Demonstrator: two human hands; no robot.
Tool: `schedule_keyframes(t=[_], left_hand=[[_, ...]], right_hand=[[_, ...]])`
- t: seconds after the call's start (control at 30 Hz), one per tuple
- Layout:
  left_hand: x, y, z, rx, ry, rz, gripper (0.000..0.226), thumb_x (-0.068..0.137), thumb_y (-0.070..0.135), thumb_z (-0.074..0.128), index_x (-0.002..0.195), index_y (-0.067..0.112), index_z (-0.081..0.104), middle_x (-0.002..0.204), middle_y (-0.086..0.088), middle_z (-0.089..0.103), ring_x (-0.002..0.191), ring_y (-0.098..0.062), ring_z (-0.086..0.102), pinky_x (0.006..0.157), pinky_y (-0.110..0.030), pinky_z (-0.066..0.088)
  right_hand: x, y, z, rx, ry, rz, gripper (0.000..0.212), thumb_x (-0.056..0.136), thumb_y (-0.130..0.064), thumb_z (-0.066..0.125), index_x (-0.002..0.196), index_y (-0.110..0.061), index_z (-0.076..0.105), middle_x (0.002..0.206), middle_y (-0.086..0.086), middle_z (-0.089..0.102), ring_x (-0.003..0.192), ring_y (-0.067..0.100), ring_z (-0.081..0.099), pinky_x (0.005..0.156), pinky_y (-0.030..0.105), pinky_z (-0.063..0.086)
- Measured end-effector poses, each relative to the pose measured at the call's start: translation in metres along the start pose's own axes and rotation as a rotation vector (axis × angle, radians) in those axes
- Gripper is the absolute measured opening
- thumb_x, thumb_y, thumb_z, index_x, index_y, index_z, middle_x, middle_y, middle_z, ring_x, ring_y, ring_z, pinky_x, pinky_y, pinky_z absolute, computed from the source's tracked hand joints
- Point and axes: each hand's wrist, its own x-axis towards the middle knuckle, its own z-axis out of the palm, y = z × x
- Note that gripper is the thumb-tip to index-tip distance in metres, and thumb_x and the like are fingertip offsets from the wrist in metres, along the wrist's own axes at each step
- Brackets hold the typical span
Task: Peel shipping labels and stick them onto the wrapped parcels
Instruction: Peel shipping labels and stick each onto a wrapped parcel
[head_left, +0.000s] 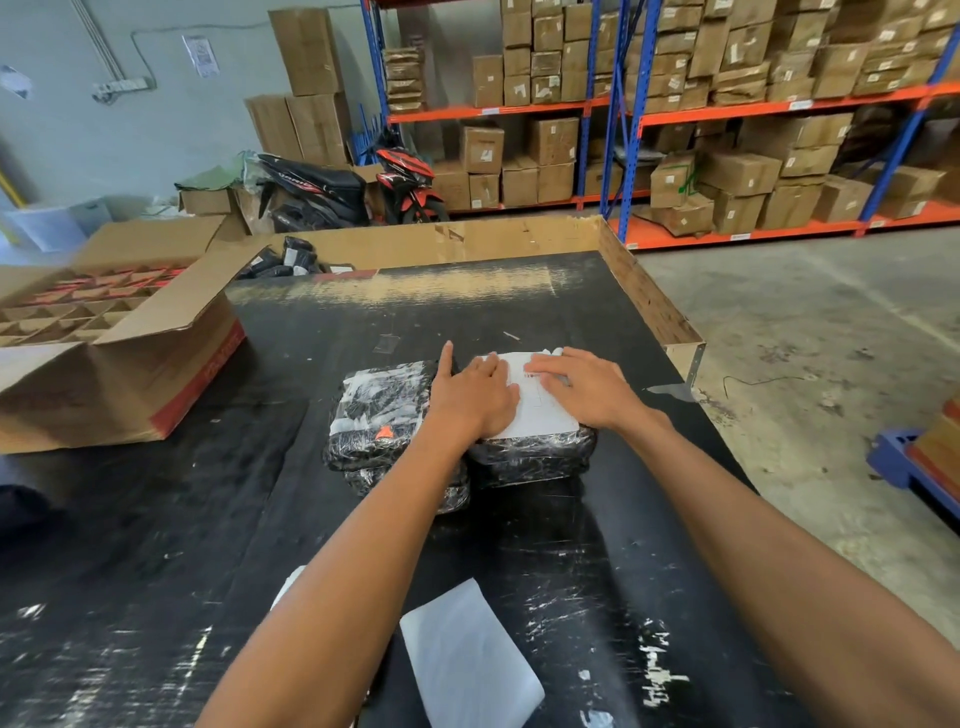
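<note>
Both hands — left hand (480, 397), right hand (587, 387) — lie flat, fingers spread, pressing a white paper shipping label (540, 410) onto a black plastic-wrapped parcel (535, 457) on the black desk (571, 561).

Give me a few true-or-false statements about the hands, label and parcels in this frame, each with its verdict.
1. Both hands press flat on the white label. True.
2. The label lies on the left parcel. False: it lies on the right parcel.
3. The left hand holds a tape roll. False: it holds nothing, palm down.
4. The right hand rests on the label. True.
5. The parcels sit on a black table. True.
</note>
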Motion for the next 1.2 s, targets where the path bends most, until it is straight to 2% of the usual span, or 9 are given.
schedule_keyframes(t=[0.2, 0.33, 0.47, 0.53, 0.67, 0.77, 0.87, 1.07, 1.2], left_hand=[[0.022, -0.009, 0.001, 0.018, -0.094, -0.083, 0.063, 0.104, 0.05, 0.004, 0.16, 0.023, 0.001, 0.168, 0.007, -0.001, 0.155, -0.021, 0.007, 0.116, -0.062, -0.02], [0.018, -0.007, 0.006, -0.017, -0.044, -0.09, 0.062, 0.104, 0.047, 0.005, 0.161, 0.021, 0.003, 0.169, 0.005, 0.001, 0.155, -0.021, 0.01, 0.118, -0.06, -0.018], [0.014, -0.007, 0.014, -0.068, 0.046, -0.044, 0.063, 0.105, 0.043, 0.01, 0.16, 0.015, 0.008, 0.169, -0.002, 0.007, 0.154, -0.022, 0.016, 0.123, -0.053, -0.007], [0.012, -0.008, 0.015, -0.063, 0.066, -0.041, 0.063, 0.105, 0.043, 0.01, 0.16, 0.014, 0.008, 0.169, -0.002, 0.008, 0.154, -0.022, 0.017, 0.124, -0.052, -0.007], [0.009, -0.007, 0.019, -0.071, 0.135, -0.01, 0.063, 0.105, 0.043, 0.013, 0.16, 0.013, 0.008, 0.168, -0.004, 0.009, 0.153, -0.023, 0.018, 0.125, -0.05, 0.001], [0.002, -0.008, 0.024, -0.13, 0.337, 0.054, 0.062, 0.105, 0.042, 0.023, 0.159, 0.012, 0.016, 0.166, -0.008, 0.02, 0.152, -0.026, 0.022, 0.124, -0.046, 0.015], [-0.003, -0.007, 0.026, -0.173, 0.496, 0.123, 0.061, 0.105, 0.041, 0.031, 0.158, 0.012, 0.021, 0.164, -0.008, 0.025, 0.151, -0.027, 0.024, 0.123, -0.044, 0.022], [-0.004, 0.001, 0.017, -0.454, 0.423, 0.194, 0.064, 0.107, 0.035, 0.035, 0.16, 0.014, 0.007, 0.169, -0.001, 0.004, 0.154, -0.017, 0.011, 0.123, -0.034, 0.019], [-0.005, 0.026, 0.002, -0.999, 0.34, 0.105, 0.064, 0.106, 0.024, 0.043, 0.16, 0.023, 0.009, 0.167, 0.003, 0.013, 0.15, -0.015, 0.02, 0.119, -0.036, 0.025]], right_hand=[[0.017, 0.001, 0.004, 0.014, -0.117, 0.255, 0.055, 0.105, -0.05, 0.024, 0.158, -0.034, 0.024, 0.168, 0.001, 0.018, 0.153, 0.033, 0.015, 0.12, 0.056, 0.019], [0.017, -0.001, 0.009, 0.183, -0.095, 0.506, 0.077, 0.1, -0.062, 0.029, 0.156, -0.009, 0.025, 0.156, 0.021, 0.036, 0.14, 0.042, 0.038, 0.109, 0.048, 0.036], [0.023, -0.003, 0.005, 0.447, -0.128, 0.588, 0.066, 0.101, -0.054, 0.041, 0.141, -0.002, 0.05, 0.134, 0.013, 0.059, 0.117, 0.03, 0.059, 0.095, 0.037, 0.047], [0.024, -0.005, 0.009, 0.656, -0.092, 0.621, 0.062, 0.099, -0.052, 0.049, 0.132, -0.001, 0.056, 0.11, 0.006, 0.064, 0.097, 0.022, 0.063, 0.087, 0.033, 0.048], [0.009, -0.011, 0.023, 0.678, 0.139, 0.698, 0.076, 0.09, -0.068, 0.051, 0.131, -0.004, 0.055, 0.124, 0.01, 0.06, 0.115, 0.032, 0.06, 0.085, 0.032, 0.047], [-0.005, -0.01, 0.033, 0.789, 0.294, 0.639, 0.084, 0.078, -0.08, 0.052, 0.122, -0.009, 0.057, 0.117, 0.006, 0.066, 0.103, 0.026, 0.066, 0.085, 0.038, 0.055], [-0.017, -0.007, 0.041, 0.889, 0.412, 0.548, 0.065, 0.083, -0.074, 0.055, 0.116, -0.019, 0.053, 0.11, 0.001, 0.068, 0.098, 0.02, 0.067, 0.087, 0.043, 0.058], [-0.026, 0.003, 0.029, 1.207, 0.306, 0.568, 0.056, 0.088, -0.063, 0.062, 0.116, -0.015, 0.056, 0.108, 0.005, 0.073, 0.093, 0.021, 0.073, 0.081, 0.044, 0.062], [-0.039, 0.021, 0.007, 1.311, 0.17, 0.649, 0.046, 0.094, -0.055, 0.058, 0.108, -0.011, 0.063, 0.095, 0.002, 0.075, 0.085, 0.021, 0.073, 0.067, 0.034, 0.061]])
